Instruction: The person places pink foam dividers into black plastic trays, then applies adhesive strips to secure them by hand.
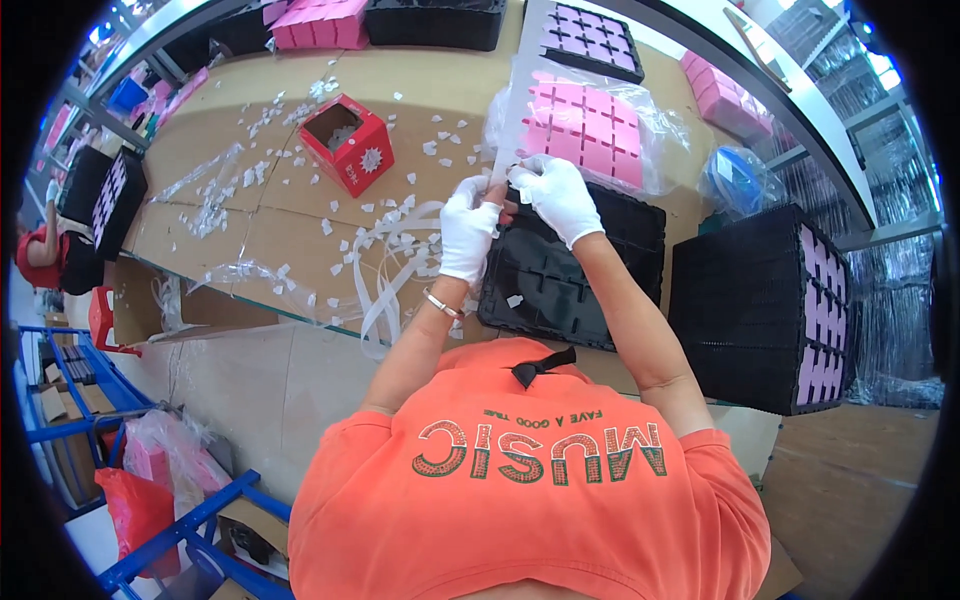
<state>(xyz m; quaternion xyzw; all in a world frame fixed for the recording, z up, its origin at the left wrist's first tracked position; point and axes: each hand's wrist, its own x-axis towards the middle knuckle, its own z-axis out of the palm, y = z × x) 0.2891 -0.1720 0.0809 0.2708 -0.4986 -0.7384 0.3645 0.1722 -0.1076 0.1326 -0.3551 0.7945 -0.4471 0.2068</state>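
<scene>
Both my hands wear white gloves and meet over the far edge of a black moulded tray (560, 275). My left hand (468, 232), some bare fingertips showing, is closed on a pale white strip (508, 130) that runs away from me past the pink pads. My right hand (562, 203) is beside it, fingers pinched together near the strip; whatever lies in the pinch is too small to tell. Just beyond the tray sits a pink divided insert (585, 130) in clear plastic film. Loose, curled white strips (385, 275) hang left of my left wrist.
A red open-topped box (347, 145) stands on the brown bench among several scattered white scraps (400, 215). A stack of black trays with pink inserts (760, 310) rises at right, near a blue roll in film (738, 178). Another person (62, 255) is at far left.
</scene>
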